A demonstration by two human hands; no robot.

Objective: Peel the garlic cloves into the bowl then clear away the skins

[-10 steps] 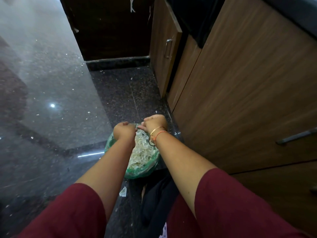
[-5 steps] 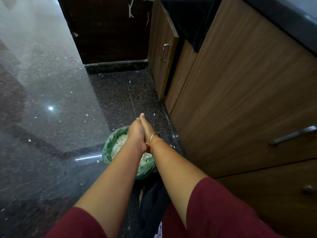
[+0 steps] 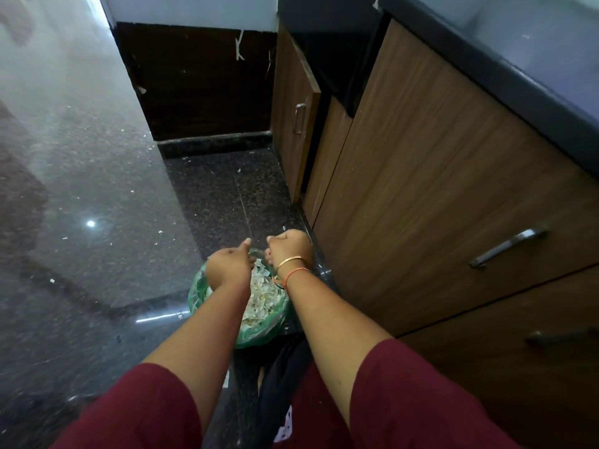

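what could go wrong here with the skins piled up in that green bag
The garlic skins are heaped high in the green bag, so anything shaken off the left hand or right hand may slide over the rim. Light flakes lie on the floor and the polished surface; a draught or quick move could probably scatter more.

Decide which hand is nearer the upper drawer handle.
Right. The right hand is above the side of the green bag that faces the handle. The left hand is above the bag's opposite side, farther away.
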